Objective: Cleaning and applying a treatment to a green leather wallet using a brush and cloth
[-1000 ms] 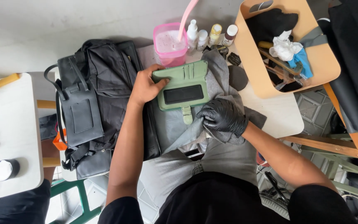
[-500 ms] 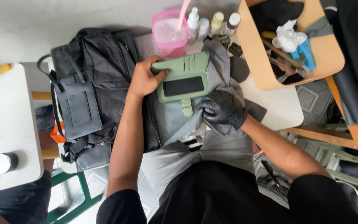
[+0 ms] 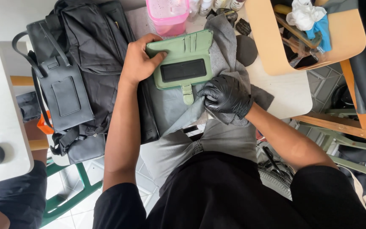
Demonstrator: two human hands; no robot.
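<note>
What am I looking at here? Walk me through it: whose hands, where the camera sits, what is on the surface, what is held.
One camera, worn on a person's head, looks straight down at their own two hands. The bare left hand presses on an open green wallet-style phone case, which lies on a grey cloth. The right hand, in a black glove, grips a bunched part of that cloth beside the case's strap. To the left lies a black bag; above stands a pink tub. A tan tray with tools and rags sits to the right.
</note>
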